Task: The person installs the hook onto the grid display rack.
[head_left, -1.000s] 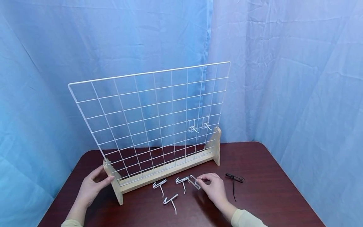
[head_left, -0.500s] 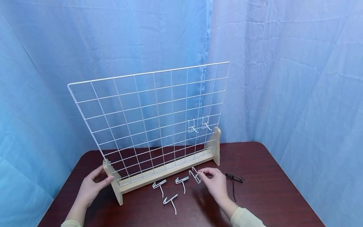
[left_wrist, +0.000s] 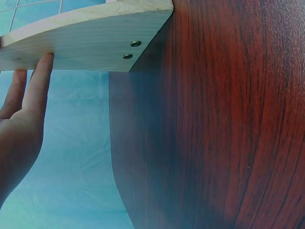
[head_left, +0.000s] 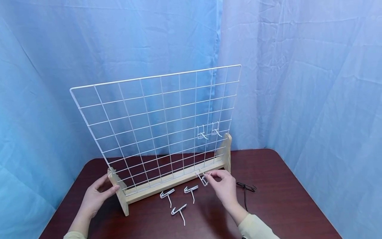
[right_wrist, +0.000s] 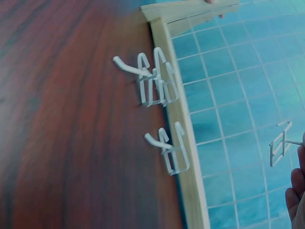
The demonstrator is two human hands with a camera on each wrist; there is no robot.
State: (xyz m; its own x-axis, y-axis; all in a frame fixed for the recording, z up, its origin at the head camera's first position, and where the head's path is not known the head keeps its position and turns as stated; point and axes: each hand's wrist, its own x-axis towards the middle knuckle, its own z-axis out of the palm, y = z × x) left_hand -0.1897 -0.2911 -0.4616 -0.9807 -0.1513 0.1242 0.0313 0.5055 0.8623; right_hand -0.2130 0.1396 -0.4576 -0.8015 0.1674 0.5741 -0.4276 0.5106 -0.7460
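My right hand [head_left: 222, 186] pinches a white wire display hook [head_left: 203, 179] by its prong, above the table in front of the rack's base. In the right wrist view this hook [right_wrist: 280, 144] overlaps the white wire grid [right_wrist: 228, 90], its two loops upward. The grid panel [head_left: 155, 109] stands in a wooden stand [head_left: 176, 183]. At the stand's left end my left hand [head_left: 95, 198] holds the side panel, thumb across the front edge. The left wrist view shows two fingertips against that panel's outer face [left_wrist: 90, 43]. Two white hooks [head_left: 202, 132] hang at the grid's lower right.
Three white hooks [head_left: 179, 210] lie on the dark red wooden table [head_left: 280, 199], in front of the stand. A black hook [head_left: 246, 187] lies to the right, partly behind my right wrist. Blue curtains [head_left: 322, 99] surround the table.
My right hand has raised the white hook and carried it forward toward the grid's lower edge, tilting it along the way. The left hand stays on the stand.
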